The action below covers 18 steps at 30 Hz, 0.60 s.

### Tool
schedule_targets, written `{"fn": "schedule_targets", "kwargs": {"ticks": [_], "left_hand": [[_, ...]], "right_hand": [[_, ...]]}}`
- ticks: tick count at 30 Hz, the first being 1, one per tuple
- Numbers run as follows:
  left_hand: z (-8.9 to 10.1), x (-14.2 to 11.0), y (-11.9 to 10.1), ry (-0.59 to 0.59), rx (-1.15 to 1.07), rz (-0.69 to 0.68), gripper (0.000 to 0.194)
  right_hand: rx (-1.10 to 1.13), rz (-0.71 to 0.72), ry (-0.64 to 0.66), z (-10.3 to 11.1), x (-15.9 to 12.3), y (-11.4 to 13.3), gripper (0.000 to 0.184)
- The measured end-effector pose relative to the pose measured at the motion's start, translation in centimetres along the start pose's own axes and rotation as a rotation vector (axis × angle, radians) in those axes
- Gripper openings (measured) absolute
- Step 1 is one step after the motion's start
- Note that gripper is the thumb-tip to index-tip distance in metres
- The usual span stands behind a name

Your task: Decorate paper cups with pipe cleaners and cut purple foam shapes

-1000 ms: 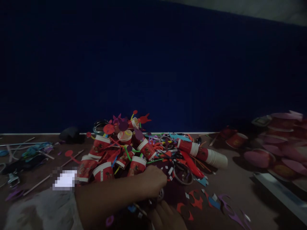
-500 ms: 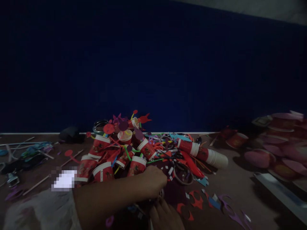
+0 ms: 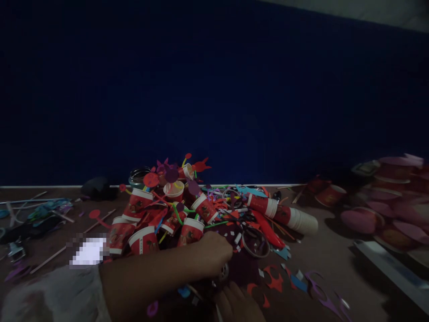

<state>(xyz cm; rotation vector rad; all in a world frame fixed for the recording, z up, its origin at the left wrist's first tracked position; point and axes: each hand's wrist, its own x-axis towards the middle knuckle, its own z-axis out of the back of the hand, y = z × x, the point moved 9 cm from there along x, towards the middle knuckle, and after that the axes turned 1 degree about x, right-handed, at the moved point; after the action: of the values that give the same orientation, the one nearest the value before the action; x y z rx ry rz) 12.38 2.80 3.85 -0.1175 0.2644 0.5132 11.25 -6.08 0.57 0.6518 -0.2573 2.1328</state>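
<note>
My left hand (image 3: 216, 252) reaches in from the left, its fingers curled closed over the dark middle of the table. Just below it shows a small round piece with holes (image 3: 224, 271), like a tape spool; how the fingers meet it is hidden. My right hand (image 3: 239, 305) is low at the bottom edge, fingers bent and pressed together. A pale narrow edge (image 3: 219, 313) shows beside its fingers, and what it holds is too dark to make out. Behind my left hand lie red paper cups (image 3: 144, 241) with paper discs and coloured stems.
Stacked paper cups (image 3: 298, 220) lie right of centre beside a brown tape ring (image 3: 255, 243). Red paper offcuts (image 3: 275, 278) and purple offcuts (image 3: 318, 290) are scattered in front. More cups and pink pieces (image 3: 395, 205) pile at right, near a long pale strip (image 3: 392, 268).
My right hand has moved down and slightly right, away from the round piece, leaving a gap between the hands. My left hand stays almost in place.
</note>
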Motion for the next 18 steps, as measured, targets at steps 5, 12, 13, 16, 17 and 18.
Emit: {"fn": "schedule_targets", "kwargs": {"ticks": [5,12,13,16,17,18], "left_hand": [[0.0,-0.1,0.1,0.018,-0.006,0.010,0.028],[-0.1,-0.1,0.3,0.006,-0.001,0.026,0.023],[-0.1,-0.1,0.3,0.005,-0.001,0.025,0.024],[0.1,-0.3,0.2,-0.003,0.000,0.022,0.022],[0.2,-0.3,0.2,-0.006,0.001,0.022,0.021],[0.3,-0.3,0.1,-0.010,0.002,0.020,0.020]], "right_hand": [[0.154,0.005,0.002,1.1,-0.4,-1.5,0.013],[0.403,-0.153,0.301,1.1,-0.3,-4.2,0.012],[0.464,-0.222,0.376,1.0,-0.3,-4.7,0.016],[0.588,-0.435,0.437,1.7,-0.1,-6.3,0.016],[0.610,-0.483,0.444,1.8,0.0,-6.7,0.017],[0.628,-0.518,0.455,1.9,0.2,-7.1,0.018]]}}
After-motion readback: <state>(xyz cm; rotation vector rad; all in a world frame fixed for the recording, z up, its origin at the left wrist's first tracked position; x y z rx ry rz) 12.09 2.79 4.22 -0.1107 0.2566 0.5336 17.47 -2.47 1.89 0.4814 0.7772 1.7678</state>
